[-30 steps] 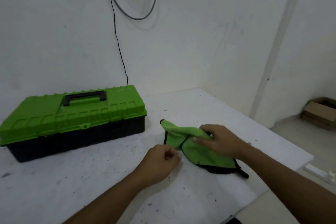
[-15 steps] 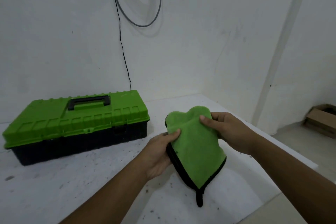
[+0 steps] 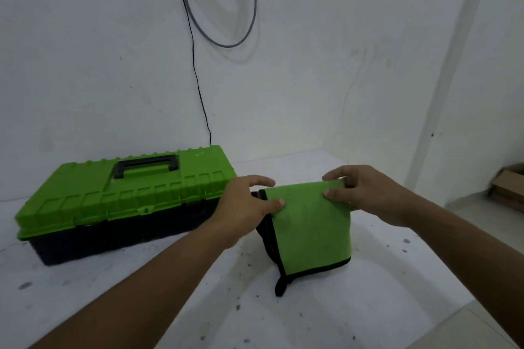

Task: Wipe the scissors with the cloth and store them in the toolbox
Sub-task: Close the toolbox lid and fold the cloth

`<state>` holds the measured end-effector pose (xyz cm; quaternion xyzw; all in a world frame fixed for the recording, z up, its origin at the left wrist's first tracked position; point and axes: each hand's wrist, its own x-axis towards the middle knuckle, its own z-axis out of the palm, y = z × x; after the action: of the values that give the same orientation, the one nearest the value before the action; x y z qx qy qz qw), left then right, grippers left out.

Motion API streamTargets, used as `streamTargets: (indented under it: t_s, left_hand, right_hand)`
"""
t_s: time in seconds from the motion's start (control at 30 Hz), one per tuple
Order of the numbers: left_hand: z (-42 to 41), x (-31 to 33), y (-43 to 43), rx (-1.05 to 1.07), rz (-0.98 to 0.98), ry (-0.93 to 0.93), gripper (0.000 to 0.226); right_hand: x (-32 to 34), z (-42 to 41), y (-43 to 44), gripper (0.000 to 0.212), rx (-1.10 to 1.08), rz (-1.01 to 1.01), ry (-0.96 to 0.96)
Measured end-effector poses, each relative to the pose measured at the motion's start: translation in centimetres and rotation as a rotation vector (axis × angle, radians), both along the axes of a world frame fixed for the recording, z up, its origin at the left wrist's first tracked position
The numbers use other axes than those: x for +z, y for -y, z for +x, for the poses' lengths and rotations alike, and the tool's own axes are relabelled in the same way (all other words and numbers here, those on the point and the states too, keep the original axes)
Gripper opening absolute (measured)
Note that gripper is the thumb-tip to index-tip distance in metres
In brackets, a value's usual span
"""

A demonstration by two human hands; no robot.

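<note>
Now left hand [image 3: 246, 208], right hand [image 3: 367, 196] pinch fuzzy black-edged cloth [image 3: 312, 231] at top corners.

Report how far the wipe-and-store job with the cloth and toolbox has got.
Done: nothing that shows; no scissors are in view. In hand: the left hand and right hand each pinch the top edge of the green cloth, which hangs down from them. Left: wiping the scissors, opening the green toolbox, whose lid is shut, and storing them inside.
</note>
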<state>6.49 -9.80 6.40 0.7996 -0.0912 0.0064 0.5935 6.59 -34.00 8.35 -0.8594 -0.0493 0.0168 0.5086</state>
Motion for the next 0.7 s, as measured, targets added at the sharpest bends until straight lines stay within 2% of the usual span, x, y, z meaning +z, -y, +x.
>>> streamTargets:
  t_s: [0.13,0.23,0.27,0.37,0.47,0.57,0.63,0.7]
  left_hand:
    - [0.9,0.9,-0.4,-0.052,0.223,0.117,0.051]
    - [2.1,0.5,-0.2,0.015,0.314,0.306,0.018]
    - [2.5,0.1,-0.1,0.038,0.307,0.328,0.012]
    - [3.4,-1.0,0.7,0.048,0.216,0.266,0.009]
    - [4.0,-2.7,1.6,0.104,0.017,0.150,0.014]
    - [4.2,-4.5,2.2,0.113,-0.235,-0.064,0.040]
    - [4.5,-6.1,2.3,0.117,-0.248,-0.071,0.057]
    - [4.8,-7.5,2.5,0.154,-0.141,0.006,0.054]
  right_hand:
    - [-0.1,1.8,1.0,0.023,0.048,-0.025,0.046]
    - [-0.7,3.2,1.4,0.010,0.032,-0.053,0.118]
    - [-0.9,3.6,1.4,0.014,0.043,-0.014,0.117]
    - [-1.5,4.8,1.2,0.036,0.081,0.183,0.053]
    - [-2.6,6.3,0.5,0.044,0.034,0.332,0.018]
    - [-4.3,8.1,-0.4,0.047,-0.067,0.326,0.019]
    - [-5.6,9.2,-0.8,0.050,-0.153,0.283,0.002]
    - [-7.0,10.2,-1.2,0.054,-0.229,0.235,-0.036]
